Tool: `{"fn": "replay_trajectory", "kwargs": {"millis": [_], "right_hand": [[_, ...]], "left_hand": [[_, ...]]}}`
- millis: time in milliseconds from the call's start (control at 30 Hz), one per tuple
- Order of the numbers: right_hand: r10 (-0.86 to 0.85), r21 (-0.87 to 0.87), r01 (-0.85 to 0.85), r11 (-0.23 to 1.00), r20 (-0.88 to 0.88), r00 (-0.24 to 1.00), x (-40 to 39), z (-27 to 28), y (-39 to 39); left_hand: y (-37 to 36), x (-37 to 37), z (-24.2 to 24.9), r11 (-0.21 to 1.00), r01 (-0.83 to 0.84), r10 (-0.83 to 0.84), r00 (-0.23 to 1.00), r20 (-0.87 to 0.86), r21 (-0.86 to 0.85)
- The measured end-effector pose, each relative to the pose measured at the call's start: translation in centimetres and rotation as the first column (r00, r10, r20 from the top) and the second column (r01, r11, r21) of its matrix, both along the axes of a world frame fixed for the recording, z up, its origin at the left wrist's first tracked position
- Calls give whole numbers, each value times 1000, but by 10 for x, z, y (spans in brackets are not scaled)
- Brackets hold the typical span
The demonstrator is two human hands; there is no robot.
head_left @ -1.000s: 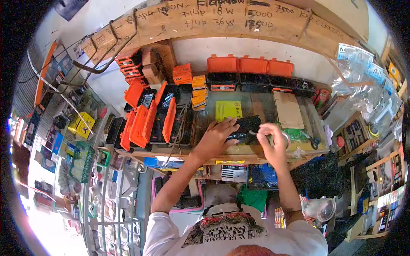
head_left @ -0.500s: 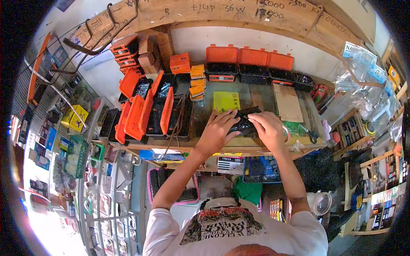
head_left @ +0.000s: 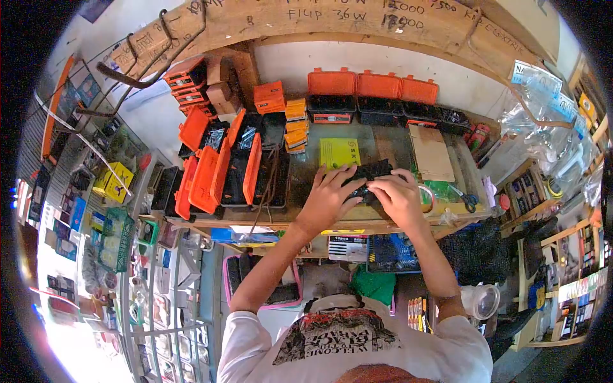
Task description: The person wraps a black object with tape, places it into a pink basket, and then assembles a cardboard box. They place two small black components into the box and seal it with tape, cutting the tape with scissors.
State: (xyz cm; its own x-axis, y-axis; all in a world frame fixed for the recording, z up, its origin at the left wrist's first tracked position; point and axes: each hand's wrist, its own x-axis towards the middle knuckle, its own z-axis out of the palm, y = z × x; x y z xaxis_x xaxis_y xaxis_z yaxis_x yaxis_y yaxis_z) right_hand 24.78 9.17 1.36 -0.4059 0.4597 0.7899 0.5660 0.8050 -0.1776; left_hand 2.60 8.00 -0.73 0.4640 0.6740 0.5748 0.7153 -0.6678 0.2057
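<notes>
A dark, shiny black item (head_left: 374,170), perhaps plastic, lies between my hands at the front of the glass-topped counter (head_left: 306,172); its exact kind is not clear. My left hand (head_left: 331,191) grips its left side, fingers over the top and thumb below. From the right, my right hand (head_left: 396,193) pinches its near edge with bent fingers. Just beyond my left fingers lies a yellow-green SK-marked packet (head_left: 340,152). A roll of tape (head_left: 426,199) stands beside my right wrist.
Orange-lidded black cases (head_left: 207,179) stand open on the left, some holding screws. Small orange boxes (head_left: 296,124) are stacked behind. To the right are flat cardboard (head_left: 431,153) and scissors (head_left: 469,203). More open cases (head_left: 332,102) line the wall.
My right hand has shifted slightly left and down along the black item, closer to my left hand. My left hand stays on it. The camera view has moved a little.
</notes>
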Motion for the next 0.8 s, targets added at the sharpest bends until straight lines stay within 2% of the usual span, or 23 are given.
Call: {"fn": "replay_trajectory", "kwargs": {"millis": [233,267,733,800], "right_hand": [[-64,35,63,997,21,998,-4,-3,-14],[-33,58,34,998,-16,999,-5,-4,-12],[-113,26,116,993,-97,989,-6,-32,-20],[-149,20,150,988,-72,986,-10,-35,-25]], "left_hand": [[-2,1,2,999,-21,21,1000,-13,-24],[-2,1,1,999,-20,20,1000,-16,-37],[-2,2,1,999,-21,21,1000,2,-25],[-3,3,5,997,-8,11,999,37,-78]]}}
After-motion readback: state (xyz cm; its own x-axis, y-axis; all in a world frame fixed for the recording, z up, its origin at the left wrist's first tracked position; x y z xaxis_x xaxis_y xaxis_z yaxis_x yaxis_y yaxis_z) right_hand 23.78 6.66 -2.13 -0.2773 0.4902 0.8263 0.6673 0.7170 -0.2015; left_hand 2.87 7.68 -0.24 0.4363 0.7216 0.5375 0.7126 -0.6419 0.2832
